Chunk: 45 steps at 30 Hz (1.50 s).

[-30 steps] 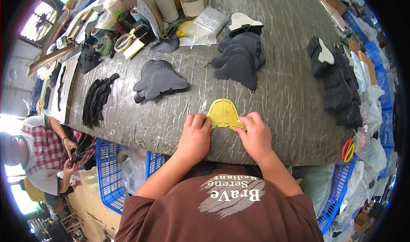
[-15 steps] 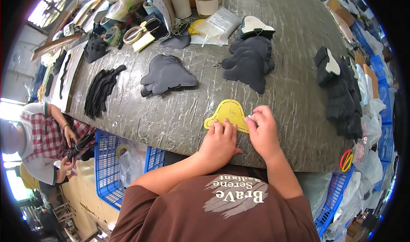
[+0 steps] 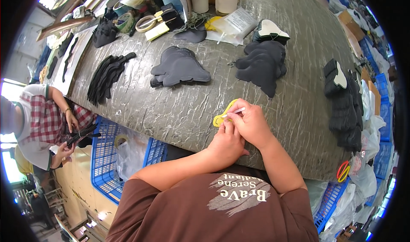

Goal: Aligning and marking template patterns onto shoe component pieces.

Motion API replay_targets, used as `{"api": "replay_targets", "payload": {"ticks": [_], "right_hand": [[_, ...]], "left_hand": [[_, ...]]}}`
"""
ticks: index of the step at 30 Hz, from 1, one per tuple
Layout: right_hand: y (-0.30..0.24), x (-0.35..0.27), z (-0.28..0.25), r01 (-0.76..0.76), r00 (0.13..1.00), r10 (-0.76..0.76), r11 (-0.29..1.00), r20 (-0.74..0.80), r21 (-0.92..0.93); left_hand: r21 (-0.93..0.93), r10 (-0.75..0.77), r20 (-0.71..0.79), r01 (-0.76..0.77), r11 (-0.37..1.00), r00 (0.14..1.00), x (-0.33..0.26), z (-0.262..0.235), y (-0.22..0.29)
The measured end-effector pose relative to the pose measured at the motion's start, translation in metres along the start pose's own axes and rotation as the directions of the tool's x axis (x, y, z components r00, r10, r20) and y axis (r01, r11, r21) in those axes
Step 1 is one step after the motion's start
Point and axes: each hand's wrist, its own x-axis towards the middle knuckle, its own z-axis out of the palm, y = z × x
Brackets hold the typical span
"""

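At the near edge of the dark worktable [image 3: 141, 118], the yellow template [image 3: 218, 120] is lying flat in front of the person, mostly covered by both hands, with its left lobe showing. The left hand [image 3: 228, 144] is lying palm down, not closed round anything, its fingertips pressing on the template's near edge. The right hand [image 3: 253, 121] is pinching a slim white pen [image 3: 240, 110] between thumb and fingers, closed fully on it, the tip pointing left over that lobe. Whether the tip is touching a slot or bare surface, too small to tell.

Step in hand, as judged: marking along the template. Doing it well means the left fingertips are bearing down evenly and staying off the pen's path, the pen is standing steeper, and the tip is following the edge lightly so the template isn't slipping. Crossed wrists would be crowding the stroke; turning the template would help.

Beyond, two piles of grey cut pieces, left [image 3: 181, 69] and right [image 3: 261, 64], are sitting well apart from the hands. Black strips [image 3: 106, 79] are lying farther left; red-and-yellow scissors [image 3: 343, 171] are resting at the right edge.
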Motion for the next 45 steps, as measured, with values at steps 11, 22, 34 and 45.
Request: {"api": "replay_targets", "payload": {"ticks": [11, 22, 34, 45], "right_hand": [[0.008, 0.011, -0.008, 0.063, 0.995, -0.069, 0.995, -0.074, -0.079], [0.013, 0.025, -0.015, 0.121, 0.983, -0.138, 0.983, -0.124, -0.137], [0.026, 0.024, -0.024, 0.076, 0.941, -0.106, 0.992, -0.321, -0.103], [0.030, 0.017, -0.024, 0.137, 0.922, -0.204, 0.967, -0.330, -0.215]], "left_hand": [[-0.022, -0.044, -0.039, 0.043, 0.999, 0.998, 0.000, -0.004, 0.001], [-0.036, -0.044, -0.047, 0.042, 0.998, 0.998, -0.001, -0.005, 0.001], [-0.048, -0.049, -0.015, 0.048, 0.998, 0.999, 0.000, -0.007, 0.002], [-0.025, -0.051, -0.022, 0.051, 0.998, 0.998, 0.000, -0.006, 0.002]]}}
